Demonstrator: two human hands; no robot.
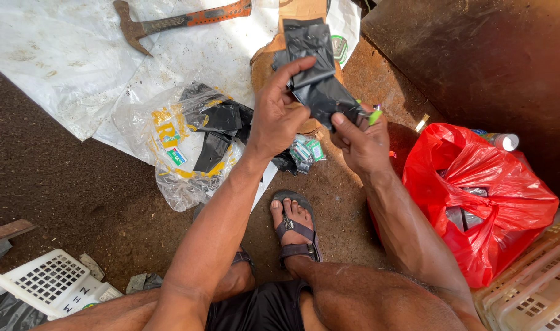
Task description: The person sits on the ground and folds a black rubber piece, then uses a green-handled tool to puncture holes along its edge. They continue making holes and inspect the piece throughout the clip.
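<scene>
Scene: A seated person works over a dirt floor (pixel 65 178), both bare arms stretched forward between the knees, one sandalled foot (pixel 295 230) planted below the hands.

Black bag: A small black plastic bag (pixel 320 92) is held up in front of the person, above a brown wooden block (pixel 264 67), with more black bags draped over the block's top.

Left hand: The left hand (pixel 280 113) pinches the bag's upper edge between thumb and forefinger, wrist bent back, fingers fanned upward.

Right hand: The right hand (pixel 360 141) grips the bag's lower corner with thumb on top; a small green object (pixel 374 116) pokes out between its fingers, too small to identify.

Handling: The bag looks thin, light and limp, likely slick and prone to crumpling or clinging. A hold at the edges or corners, as here, seems best for keeping it spread.

Nearby left: A clear printed plastic sack (pixel 169 147) holding more black bags lies on a white sheet (pixel 65 55), near a rusty hammer (pixel 169 21) with an orange handle.

Nearby right: A red plastic bag (pixel 482 190) sits open just beside the right forearm, next to a pale crate (pixel 537 282).

Foreground: A white basket (pixel 47 282) rests by the left knee.
</scene>
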